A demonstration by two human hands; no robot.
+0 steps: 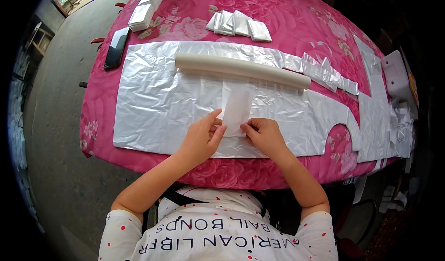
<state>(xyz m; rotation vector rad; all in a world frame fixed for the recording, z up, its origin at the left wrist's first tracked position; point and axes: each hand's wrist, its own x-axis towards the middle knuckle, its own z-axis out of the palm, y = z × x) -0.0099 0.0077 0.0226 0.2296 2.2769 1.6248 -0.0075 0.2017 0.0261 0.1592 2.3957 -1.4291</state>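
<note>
Low over the near middle of the table, both hands hold a small translucent plastic bag (238, 106), its far end pointing away from me. My left hand (201, 135) grips the bag's near left edge, with the index finger reaching forward. My right hand (265, 135) pinches the near right corner between thumb and fingers. Beneath them a thin, shiny white plastic apron (157, 99) lies spread flat, creased, with a curved cut-out and strap at the right. Across its far half rests a long off-white tube (241, 70), just beyond the bag.
Several folded plastic packets (238, 25) lie at the back. A stack of white packets (143, 14) and a dark phone (117, 48) sit at the left. More plastic sheeting (375, 122) and a white box (397, 73) occupy the right edge. A pink floral tablecloth (222, 174) covers the table.
</note>
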